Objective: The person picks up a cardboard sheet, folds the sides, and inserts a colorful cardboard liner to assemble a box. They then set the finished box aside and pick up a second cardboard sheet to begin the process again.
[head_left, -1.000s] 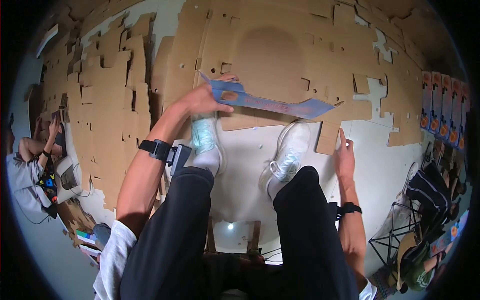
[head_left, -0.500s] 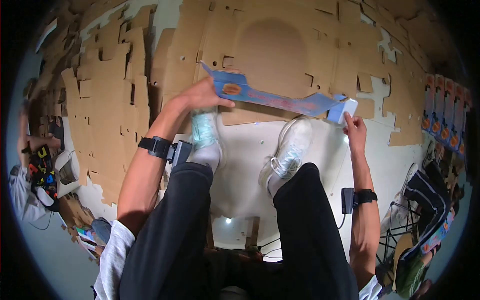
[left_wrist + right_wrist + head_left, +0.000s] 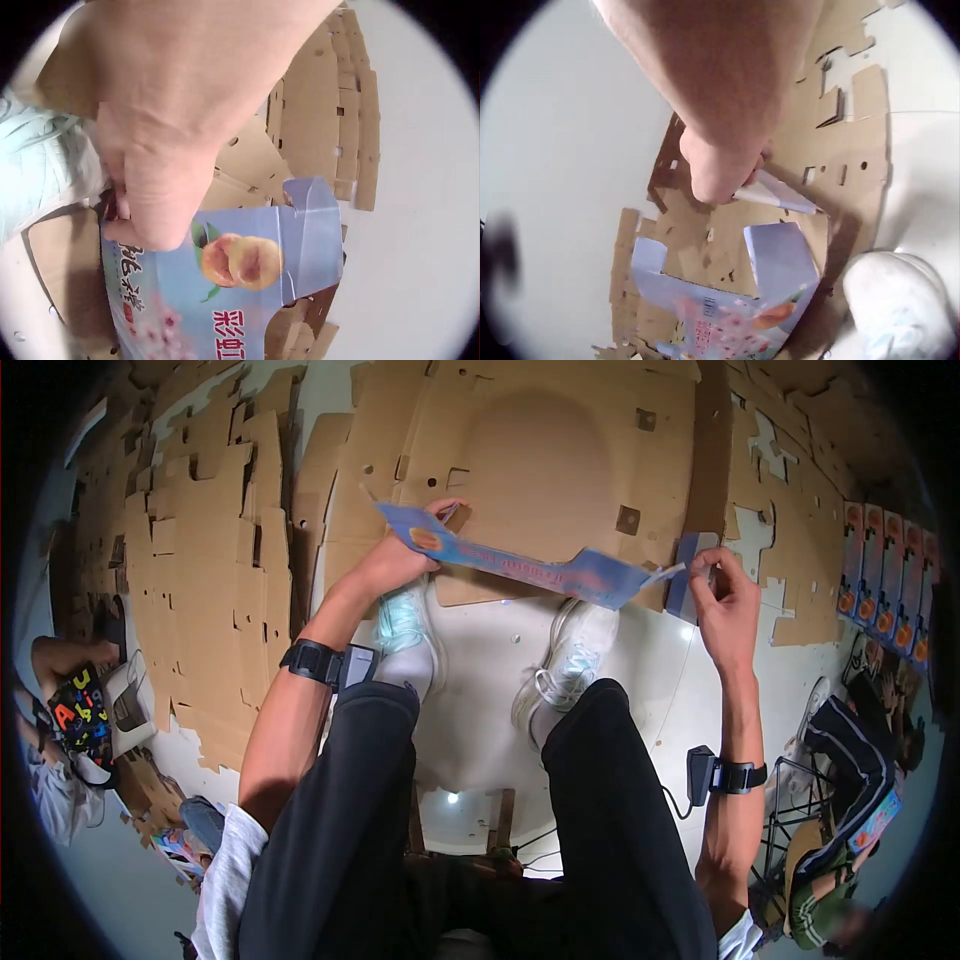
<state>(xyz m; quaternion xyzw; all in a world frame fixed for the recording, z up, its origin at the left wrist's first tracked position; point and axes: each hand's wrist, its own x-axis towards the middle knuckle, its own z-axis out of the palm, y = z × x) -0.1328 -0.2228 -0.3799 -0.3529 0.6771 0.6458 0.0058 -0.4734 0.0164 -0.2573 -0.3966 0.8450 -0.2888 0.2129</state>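
Note:
In the head view a blue printed carton blank (image 3: 510, 565) with peach pictures stretches between both hands above the shoes, partly folded. My left hand (image 3: 395, 565) grips its left end, thumb on the near edge; the left wrist view shows fingers curled over the edge beside the peach print (image 3: 244, 261). At the other end my right hand (image 3: 727, 605) pinches an upright end flap (image 3: 684, 582) between thumb and fingers. The right wrist view has the carton's folded walls (image 3: 780, 259) below that hand, fingertips partly hidden behind it.
Flattened brown cardboard sheets (image 3: 210, 580) cover the floor ahead and left. A row of blue printed cartons (image 3: 885, 580) stands at the right. White shoes (image 3: 575, 655) are just below the blank. Other people sit at the far left and far right, near a black-framed stand (image 3: 795, 820).
My right hand has moved up from beside a brown cardboard piece to the carton's right end and now pinches a flap there. The left hand keeps its grip while the carton's left end shifts left.

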